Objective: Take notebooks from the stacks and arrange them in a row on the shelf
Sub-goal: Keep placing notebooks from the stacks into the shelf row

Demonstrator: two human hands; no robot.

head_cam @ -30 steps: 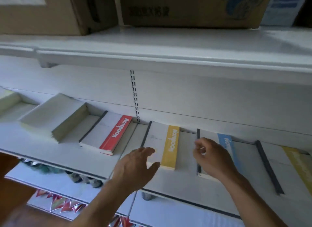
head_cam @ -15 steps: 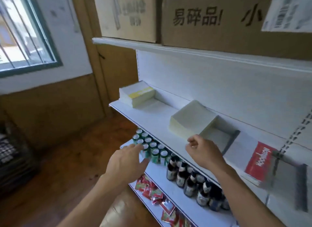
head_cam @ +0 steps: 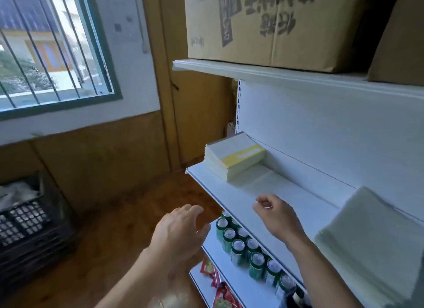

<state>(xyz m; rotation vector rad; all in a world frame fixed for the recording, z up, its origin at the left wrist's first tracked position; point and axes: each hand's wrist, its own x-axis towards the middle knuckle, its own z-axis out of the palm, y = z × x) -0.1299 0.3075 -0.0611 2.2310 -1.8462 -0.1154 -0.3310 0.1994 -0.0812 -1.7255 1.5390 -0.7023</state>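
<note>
A stack of notebooks with a yellow band on the top cover sits at the left end of the white shelf. A second, pale stack lies at the right, partly cut off by the frame edge. My left hand hovers in front of and below the shelf edge, fingers spread and holding nothing. My right hand hangs over the shelf between the two stacks, fingers loosely curled and empty. The row of laid-out notebooks is out of view.
Cardboard boxes fill the top shelf. Green cans and red packets sit on lower shelves. A black crate stands on the wooden floor at left, under a barred window.
The view has swung left, away from the row of notebooks to the stacks. Both empty hands travelled left along the shelf; the yellow-banded stack now lies just ahead of them.
</note>
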